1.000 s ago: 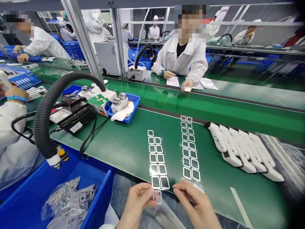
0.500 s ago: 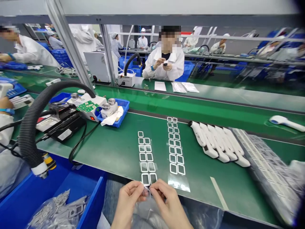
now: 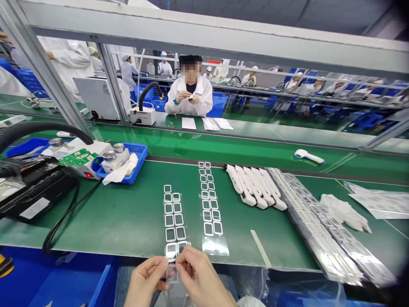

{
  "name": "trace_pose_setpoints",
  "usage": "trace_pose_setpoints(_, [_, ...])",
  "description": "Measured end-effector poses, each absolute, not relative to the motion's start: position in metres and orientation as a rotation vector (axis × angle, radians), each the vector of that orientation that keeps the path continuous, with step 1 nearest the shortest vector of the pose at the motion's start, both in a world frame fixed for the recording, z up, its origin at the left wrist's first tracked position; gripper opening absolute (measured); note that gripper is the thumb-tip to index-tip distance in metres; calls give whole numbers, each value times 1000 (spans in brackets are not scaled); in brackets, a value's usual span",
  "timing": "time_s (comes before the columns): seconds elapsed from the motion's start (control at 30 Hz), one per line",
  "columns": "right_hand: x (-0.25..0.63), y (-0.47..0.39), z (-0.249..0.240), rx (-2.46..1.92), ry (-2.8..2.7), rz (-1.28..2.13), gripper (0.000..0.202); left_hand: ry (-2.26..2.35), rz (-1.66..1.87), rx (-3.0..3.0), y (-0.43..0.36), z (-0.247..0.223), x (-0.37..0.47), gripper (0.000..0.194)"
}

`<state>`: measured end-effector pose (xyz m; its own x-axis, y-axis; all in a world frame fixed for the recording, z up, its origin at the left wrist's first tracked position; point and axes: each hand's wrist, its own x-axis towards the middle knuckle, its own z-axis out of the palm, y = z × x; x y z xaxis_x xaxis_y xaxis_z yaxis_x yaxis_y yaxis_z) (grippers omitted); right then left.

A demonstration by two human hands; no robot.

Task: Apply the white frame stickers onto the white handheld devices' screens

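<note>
At the bench's front edge, both my hands meet over the near end of a clear sheet with white rounded-square frames [image 3: 170,221]. My left hand [image 3: 147,279] pinches the left side of a small clear, square-outlined piece [image 3: 171,275], thumb against forefinger. From the right, the fingers of my right hand [image 3: 200,273] close on the same piece, partly hiding the lowest white frames. Whether the piece is joined to the sheet I cannot tell. A second sheet of white frames [image 3: 208,228] lies flat to the right.
Several white handheld devices [image 3: 255,187] lie in a row, with long frame strips [image 3: 315,230] and a white glove [image 3: 345,211] farther right. A blue tray [image 3: 137,166] holds metal-lidded containers. Cables and a black device [image 3: 35,187] occupy the left. A co-worker [image 3: 190,91] sits opposite.
My view has turned right and tilted up, so the bench things appear farther left. Both hands remain at the sheet's near end, and the clear square piece shows more plainly between the fingers.
</note>
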<state>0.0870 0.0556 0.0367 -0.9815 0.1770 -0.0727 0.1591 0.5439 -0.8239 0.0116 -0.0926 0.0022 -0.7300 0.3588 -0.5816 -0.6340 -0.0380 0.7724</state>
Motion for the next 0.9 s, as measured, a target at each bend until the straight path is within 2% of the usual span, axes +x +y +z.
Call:
trace_pose_setpoints(0.17, [99,52,53,-200,-2768,1340,11,1505,1820,-331,-92,6,4,49])
trace_pose_setpoints(0.27, [98,76,61,-123,-2515,1269,14,1600,1834,-372,-90,9,-1,53])
trace_pose_setpoints(0.33, [89,114,64,-222,-2316,1149,18,1700,1860,-343,-89,9,-3,56])
trace_pose_setpoints(0.4, [77,165,64,-411,-2270,923,15,1768,1852,-254,-89,6,-6,59])
trace_pose_setpoints(0.53, [54,256,58,-810,-2484,163,41,1891,1706,-48,-94,0,-19,67])
trace_pose_setpoints(0.63, [42,284,51,-1006,-2626,-232,50,2171,1580,159,-100,3,-29,61])
trace_pose_setpoints(0.77, [29,283,45,-945,-2681,-316,54,2458,1523,340,-109,11,-35,48])
trace_pose_setpoints(0.9, [17,281,45,-912,-2708,-324,56,2411,1650,299,-111,14,-32,46])
